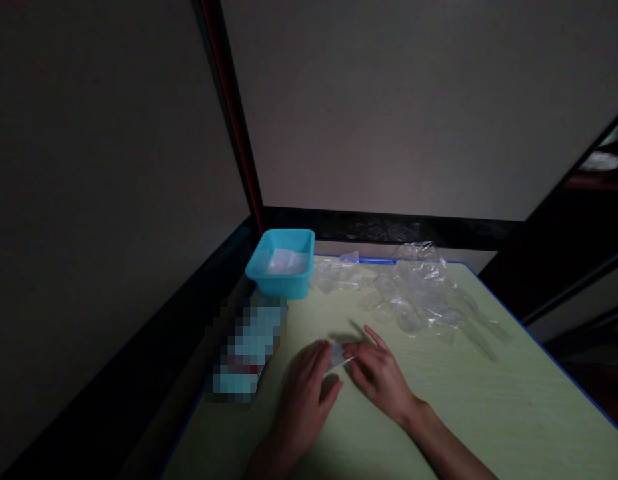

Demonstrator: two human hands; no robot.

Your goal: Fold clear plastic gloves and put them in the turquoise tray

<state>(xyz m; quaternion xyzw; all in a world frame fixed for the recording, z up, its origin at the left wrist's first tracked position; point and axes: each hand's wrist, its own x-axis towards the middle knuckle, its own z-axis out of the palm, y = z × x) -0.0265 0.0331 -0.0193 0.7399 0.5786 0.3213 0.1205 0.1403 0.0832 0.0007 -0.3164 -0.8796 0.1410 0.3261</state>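
On worktop, small clear plastic pc lies btwn hands: L hand part-open, fingertips on it; R hand pinching its edge. Best w/ light, even pressure, film flat.

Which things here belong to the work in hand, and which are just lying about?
Work in hand:
- small translucent piece, at the fingers of the left hand and right hand
- probably the blue tub with similar-looking pale pieces

Apparently lying about:
- crumpled clear plastic
- pixelated pale item at left
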